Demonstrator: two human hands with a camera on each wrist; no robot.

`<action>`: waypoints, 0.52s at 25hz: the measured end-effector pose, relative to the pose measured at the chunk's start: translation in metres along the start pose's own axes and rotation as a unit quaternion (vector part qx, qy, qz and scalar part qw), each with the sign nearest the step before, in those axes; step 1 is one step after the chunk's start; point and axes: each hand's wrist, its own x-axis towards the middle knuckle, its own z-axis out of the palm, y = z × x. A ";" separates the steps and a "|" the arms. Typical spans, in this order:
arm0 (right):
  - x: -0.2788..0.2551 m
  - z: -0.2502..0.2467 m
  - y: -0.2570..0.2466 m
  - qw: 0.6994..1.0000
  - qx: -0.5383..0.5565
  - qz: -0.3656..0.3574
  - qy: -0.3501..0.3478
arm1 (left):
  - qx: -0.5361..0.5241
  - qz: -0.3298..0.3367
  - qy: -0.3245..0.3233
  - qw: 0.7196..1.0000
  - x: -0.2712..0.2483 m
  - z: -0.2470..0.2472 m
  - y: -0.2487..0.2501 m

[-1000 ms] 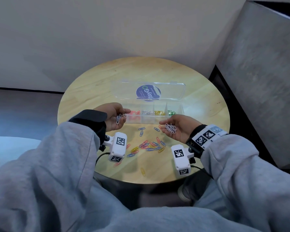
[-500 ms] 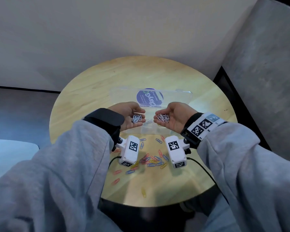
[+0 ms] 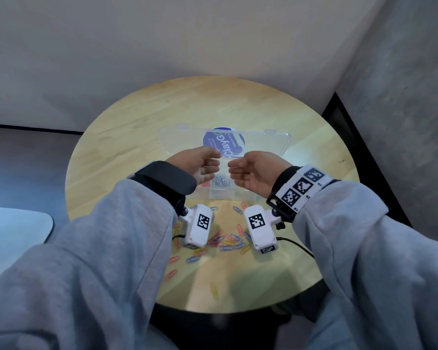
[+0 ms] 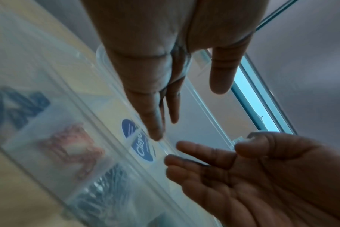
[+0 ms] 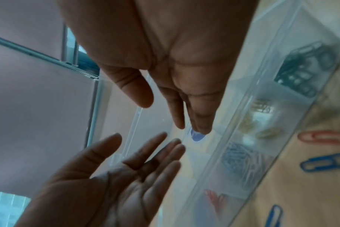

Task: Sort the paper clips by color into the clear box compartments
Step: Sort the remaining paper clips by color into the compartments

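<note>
The clear box (image 3: 240, 196) stands open mid-table, its lid (image 3: 266, 144) laid back behind it. My left hand (image 3: 216, 162) and right hand (image 3: 234, 170) hover over it, palms facing, fingers relaxed and empty. Between them a heap of silver clips (image 3: 221, 183) lies in one compartment. The left wrist view shows blue clips (image 4: 19, 107), red clips (image 4: 72, 147) and silver clips (image 4: 103, 192) in adjacent compartments. The right wrist view shows green clips (image 5: 305, 67), yellow clips (image 5: 262, 121), silver clips (image 5: 241, 162) and red clips (image 5: 215, 198). Several loose coloured clips (image 3: 228, 242) lie in front of the box.
The round wooden table (image 3: 137, 122) stands in a corner, with a grey wall (image 3: 402, 97) to the right. A lone yellow clip (image 3: 214, 290) and red clips (image 3: 171, 274) lie near the front edge. A white surface (image 3: 10, 236) sits low at left.
Both hands moved forward over the box and opened. The silver clips that lay in the palms now lie in a box compartment.
</note>
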 end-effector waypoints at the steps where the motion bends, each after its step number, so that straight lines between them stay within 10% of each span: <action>1: -0.005 -0.001 0.002 0.999 -0.030 -0.015 0.010 | 0.029 0.011 0.005 1.000 -0.005 -0.004 -0.001; 5: -0.026 -0.004 0.021 0.973 -0.221 -0.064 0.005 | 0.289 0.033 0.025 0.956 -0.023 -0.025 -0.017; 13: -0.044 -0.009 0.077 0.812 -0.582 -0.038 0.000 | 0.623 -0.045 0.012 0.781 -0.028 -0.030 -0.094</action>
